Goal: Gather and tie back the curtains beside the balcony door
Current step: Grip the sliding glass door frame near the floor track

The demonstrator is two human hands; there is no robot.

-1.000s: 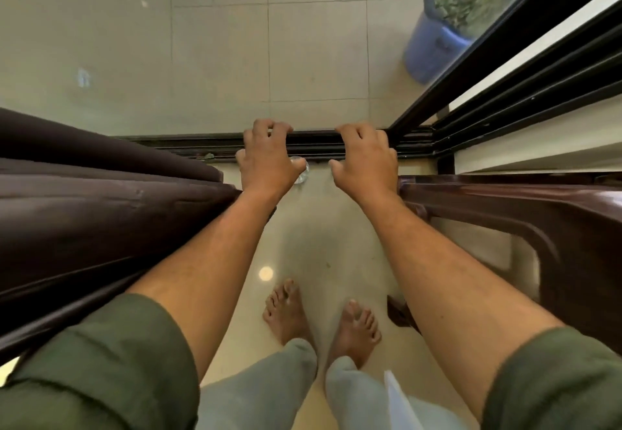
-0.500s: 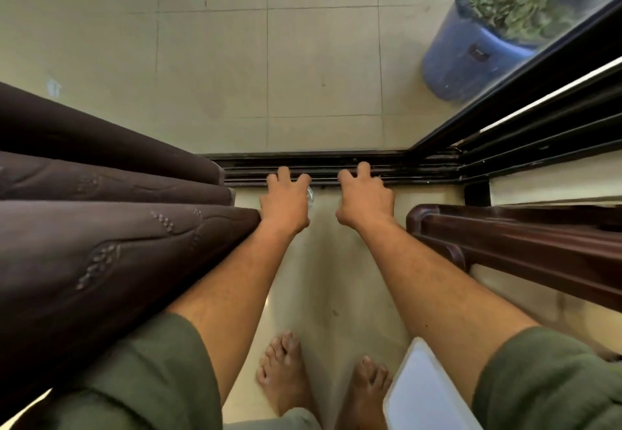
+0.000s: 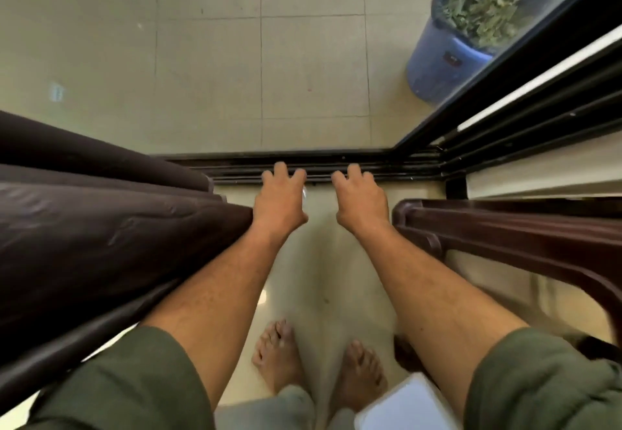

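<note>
A dark brown curtain [image 3: 101, 227] hangs in thick folds along the left side, reaching down to the door track. My left hand [image 3: 281, 199] hangs just right of the curtain's lower edge, fingers spread and loose, holding nothing. My right hand [image 3: 361, 199] is beside it, a short gap apart, fingers also loose and empty. Both hands hover over the dark sliding-door track [image 3: 336, 160]. No tie-back is visible.
A dark brown piece of furniture [image 3: 505, 237] stands close on the right. The black balcony door frame [image 3: 505, 69] runs up to the right. A blue bucket of leaves [image 3: 451, 56] sits on the balcony tiles. My bare feet [image 3: 279, 355] stand on the glossy floor.
Both hands uncurled from bent fingers to loose spread fingers and dropped lower and further out. The view shifted so that more of the balcony floor and bucket shows.
</note>
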